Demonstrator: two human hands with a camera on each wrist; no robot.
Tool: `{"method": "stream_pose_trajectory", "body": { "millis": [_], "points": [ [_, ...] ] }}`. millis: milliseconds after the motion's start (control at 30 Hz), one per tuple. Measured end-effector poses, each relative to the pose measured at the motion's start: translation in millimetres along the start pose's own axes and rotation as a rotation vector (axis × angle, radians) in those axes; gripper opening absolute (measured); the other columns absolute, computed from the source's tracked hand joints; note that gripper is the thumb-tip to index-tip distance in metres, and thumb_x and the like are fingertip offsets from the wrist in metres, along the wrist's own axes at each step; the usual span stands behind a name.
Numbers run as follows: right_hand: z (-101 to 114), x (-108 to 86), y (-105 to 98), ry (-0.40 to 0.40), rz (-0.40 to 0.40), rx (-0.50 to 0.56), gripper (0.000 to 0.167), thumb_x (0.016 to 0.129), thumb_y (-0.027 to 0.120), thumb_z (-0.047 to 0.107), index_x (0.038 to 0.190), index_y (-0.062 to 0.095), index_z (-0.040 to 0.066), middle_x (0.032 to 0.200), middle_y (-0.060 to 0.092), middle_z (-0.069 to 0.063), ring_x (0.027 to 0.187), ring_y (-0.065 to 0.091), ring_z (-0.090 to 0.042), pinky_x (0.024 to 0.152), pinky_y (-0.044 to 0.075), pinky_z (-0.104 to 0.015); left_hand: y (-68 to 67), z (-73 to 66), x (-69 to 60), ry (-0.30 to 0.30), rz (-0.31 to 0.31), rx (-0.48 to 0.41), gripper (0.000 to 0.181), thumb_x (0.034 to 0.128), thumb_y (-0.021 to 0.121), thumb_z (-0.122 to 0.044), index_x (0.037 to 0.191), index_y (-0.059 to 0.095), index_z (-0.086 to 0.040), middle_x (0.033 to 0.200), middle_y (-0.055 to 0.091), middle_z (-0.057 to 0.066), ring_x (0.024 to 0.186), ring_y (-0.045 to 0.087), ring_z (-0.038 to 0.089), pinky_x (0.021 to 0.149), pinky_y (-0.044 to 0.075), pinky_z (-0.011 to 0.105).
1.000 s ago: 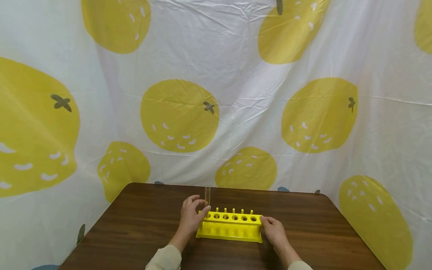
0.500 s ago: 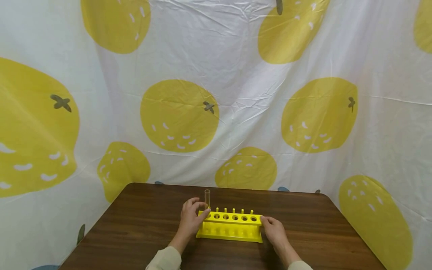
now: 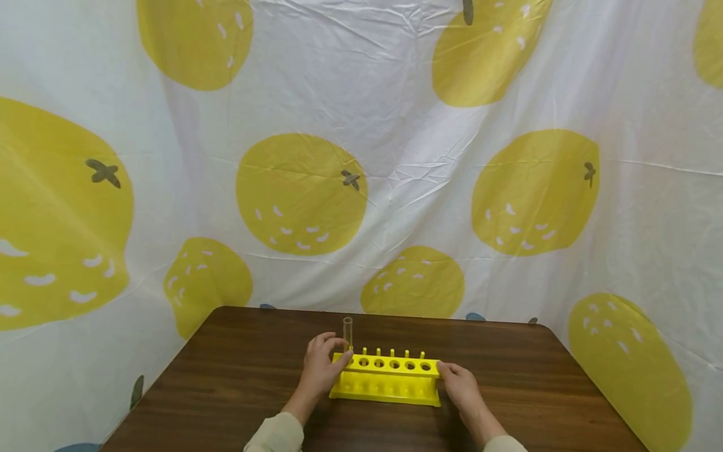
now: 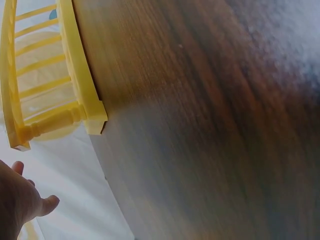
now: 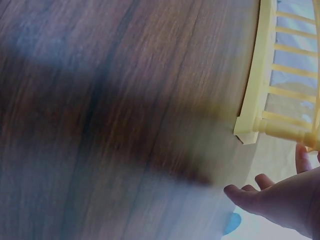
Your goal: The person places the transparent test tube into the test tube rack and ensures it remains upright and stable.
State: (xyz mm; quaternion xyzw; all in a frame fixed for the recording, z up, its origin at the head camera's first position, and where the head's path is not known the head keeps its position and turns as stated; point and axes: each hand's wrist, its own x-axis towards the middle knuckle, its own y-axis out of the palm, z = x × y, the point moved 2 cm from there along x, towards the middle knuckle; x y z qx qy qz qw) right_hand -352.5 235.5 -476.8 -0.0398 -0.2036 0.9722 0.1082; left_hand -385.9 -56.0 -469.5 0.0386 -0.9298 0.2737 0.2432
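Observation:
A yellow test tube rack (image 3: 390, 370) stands on the brown wooden table (image 3: 226, 376), with a row of round holes on top and several pegs along its back. At its left end a clear test tube (image 3: 348, 331) rises upright. My left hand (image 3: 320, 365) holds the tube low down between thumb and forefinger, at the leftmost hole; the tube's lower part is hidden there. My right hand (image 3: 461, 386) pinches the rack's right end. In the left wrist view the rack (image 4: 84, 65) and part of the hand (image 4: 20, 200) show; the right wrist view shows the rack's other end (image 5: 252, 90).
A white cloth (image 3: 418, 157) printed with large yellow lemons hangs behind and at both sides of the table. Bare tabletop (image 3: 508, 358) lies right of the rack.
The test tube has come down a little at the rack's left end, and my left fingers have dropped slightly with it. My right hand and the rack have stayed put.

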Motion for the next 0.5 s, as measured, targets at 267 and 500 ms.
{"method": "stream_pose_trajectory", "body": {
  "millis": [267, 500],
  "points": [
    [0.2, 0.1, -1.4, 0.022, 0.041, 0.004, 0.07, 0.106, 0.039, 0.045, 0.138, 0.043, -0.018, 0.144, 0.038, -0.037, 0.134, 0.033, -0.054, 0.108, 0.029, -0.063, -2.2, 1.3, 0.0, -0.005, 0.031, 0.004, 0.025, 0.0926, 0.07, -0.028, 0.107, 0.071, -0.008, 0.135, 0.052, 0.02, 0.13, 0.039, 0.046, 0.103, 0.032, 0.066],
    [-1.8, 0.4, -9.8, 0.026, 0.059, -0.018, 0.084, 0.103, 0.027, 0.06, 0.141, 0.042, -0.014, 0.149, 0.03, -0.037, 0.137, 0.027, -0.055, 0.11, 0.023, -0.065, -14.0, 2.4, 2.7, -0.008, 0.019, 0.022, 0.028, 0.0943, 0.068, -0.031, 0.109, 0.071, -0.007, 0.135, 0.052, 0.021, 0.129, 0.04, 0.047, 0.103, 0.031, 0.066]
  ]
}}
